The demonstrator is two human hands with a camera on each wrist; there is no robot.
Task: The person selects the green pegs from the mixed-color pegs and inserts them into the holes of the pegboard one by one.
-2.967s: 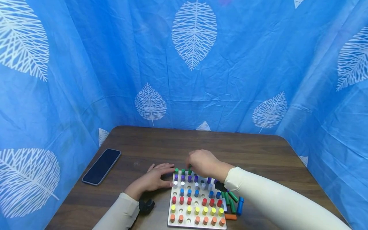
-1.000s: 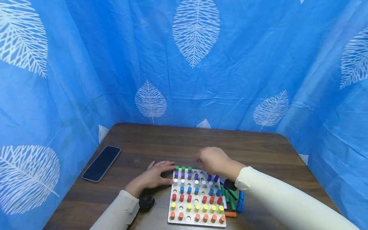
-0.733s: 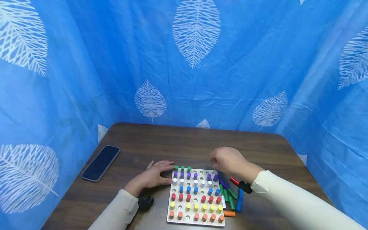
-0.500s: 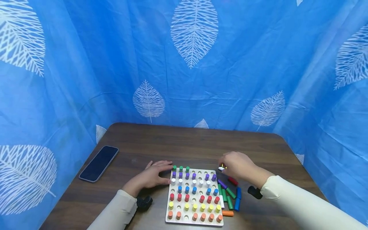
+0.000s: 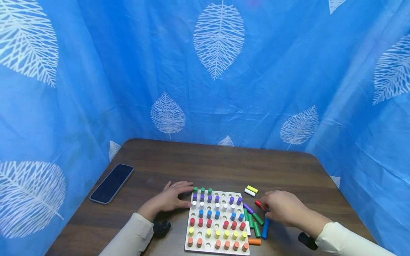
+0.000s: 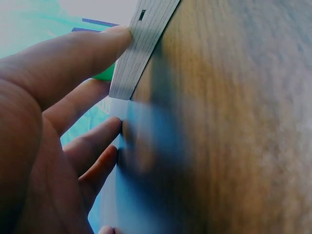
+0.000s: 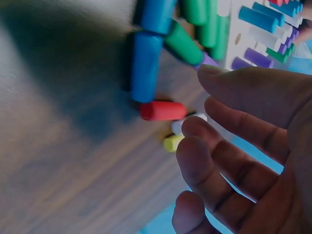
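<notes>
A pale pegboard carries rows of upright pegs in green, purple, white, blue, red, yellow and orange, with some holes showing. My left hand rests at its far left corner; in the left wrist view the thumb touches the board's side. Over loose pegs right of the board hovers my right hand, fingers loosely bent and nothing between them. Nearest to it lies a red peg, partly hidden in the head view. Blue pegs lie end to end close by.
Loose green pegs, a purple peg and an orange peg lie along the board's right side. Behind them are a white peg and a yellow peg. A phone lies at the left.
My right hand has moved from the board's green row rightward and nearer, over the loose pegs. The white and yellow pegs beyond it have come fully into view. My left hand has stayed put.
</notes>
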